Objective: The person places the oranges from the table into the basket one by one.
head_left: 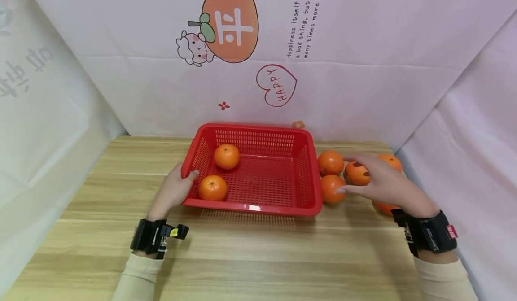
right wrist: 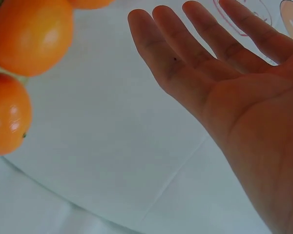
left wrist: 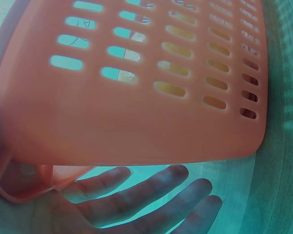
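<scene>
My left hand (head_left: 174,189) holds the left rim of a red plastic basket (head_left: 250,208), thumb over the edge. In the left wrist view its fingers (left wrist: 151,192) extend along the outside of the basket wall (left wrist: 88,122). Two oranges sit inside the basket at its left, one orange (head_left: 227,156) behind the other orange (head_left: 212,188). Above several loose oranges right of the basket hovers my right hand (head_left: 383,180), fingers spread. Its thumb tip overlaps the front orange (head_left: 330,189); contact cannot be told. The right wrist view shows the palm (right wrist: 254,112) holding nothing, with oranges (right wrist: 34,34) beyond.
Another orange (head_left: 330,163) lies against the basket's right side. Partly hidden by the right hand are a middle orange (head_left: 355,175), a back orange (head_left: 392,161) and a front one. White printed cloth (head_left: 343,90) encloses the wooden table (head_left: 250,265) at the back and sides.
</scene>
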